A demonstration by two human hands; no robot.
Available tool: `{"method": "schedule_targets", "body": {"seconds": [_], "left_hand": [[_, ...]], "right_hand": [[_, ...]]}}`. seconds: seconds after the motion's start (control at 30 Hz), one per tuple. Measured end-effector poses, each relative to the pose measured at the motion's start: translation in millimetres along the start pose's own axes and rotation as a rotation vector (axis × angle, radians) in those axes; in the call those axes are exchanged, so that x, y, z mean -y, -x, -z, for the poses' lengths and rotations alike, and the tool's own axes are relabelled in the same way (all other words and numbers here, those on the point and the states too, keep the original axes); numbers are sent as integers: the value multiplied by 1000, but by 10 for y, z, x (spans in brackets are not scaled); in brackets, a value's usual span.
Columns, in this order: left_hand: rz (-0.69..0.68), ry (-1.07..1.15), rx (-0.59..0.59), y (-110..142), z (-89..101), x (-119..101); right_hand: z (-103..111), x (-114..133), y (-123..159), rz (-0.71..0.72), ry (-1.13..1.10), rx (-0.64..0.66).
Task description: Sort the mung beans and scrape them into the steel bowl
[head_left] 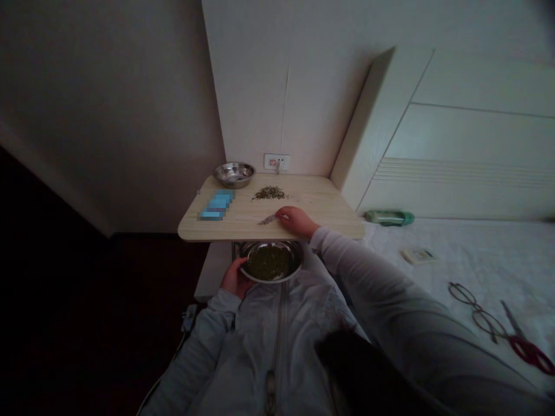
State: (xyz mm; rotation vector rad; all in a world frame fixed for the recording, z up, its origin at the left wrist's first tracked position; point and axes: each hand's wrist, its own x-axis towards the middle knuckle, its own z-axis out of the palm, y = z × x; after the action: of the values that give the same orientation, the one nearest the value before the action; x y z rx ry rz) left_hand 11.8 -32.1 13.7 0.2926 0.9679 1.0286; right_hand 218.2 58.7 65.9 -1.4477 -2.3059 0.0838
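My left hand (235,279) grips the left rim of a metal bowl (299,267), with its fingers partly hidden beneath. The bowl sits at my lap, just under the near edge of a small wooden table (208,232), and holds a layer of green bits (269,261). My right hand (298,222) rests low over the table top, closed on a small, flat greyish piece (270,219) whose kind I cannot make out. Small dark bits lie by its tip. Farther back on the table is a loose pile of dried green bits (269,193).
A second metal bowl (235,174) stands at the table's back left, near a blurred blue device (217,204). A wall socket (276,162) is behind. On the bed at right lie a green bottle (389,218), a pale box (418,256), glasses (489,325) and red-handled scissors (529,351).
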Motion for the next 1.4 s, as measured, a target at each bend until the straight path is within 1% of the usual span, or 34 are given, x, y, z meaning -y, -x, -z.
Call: {"method": "schedule_targets", "body": {"seconds": [0.2,0.37,0.5,0.57,0.7,0.8,0.9,1.03,1.17,1.4], "left_hand": [[6,-4,14,13,-52,41],[-9,4,35,-29,-26,95],[-25,7,30,-62,-8,132],[-29,6,29,-77,-6,146],[-37,-5,41,-95,-6,165],[-49,-4,63,-100,-6,177],[-46,-3,82,-104,-8,185],[-78,-9,99,-113,2,194],[-81,-9,135,-134,33,202],[-79,-14,88,-139,37,200]], "right_hand": [[21,-23,60,-38,0,-9],[132,-27,74,-93,-73,-159],[202,-94,114,-238,-181,-235],[189,-160,145,-321,-251,-254],[112,-291,225,-444,-351,-273],[82,-343,281,-523,-384,-280],[96,-358,300,-563,-371,-282],[127,-338,287,-567,-326,-245],[145,-294,300,-574,-368,-208],[178,-268,344,-557,-417,-157]]}}
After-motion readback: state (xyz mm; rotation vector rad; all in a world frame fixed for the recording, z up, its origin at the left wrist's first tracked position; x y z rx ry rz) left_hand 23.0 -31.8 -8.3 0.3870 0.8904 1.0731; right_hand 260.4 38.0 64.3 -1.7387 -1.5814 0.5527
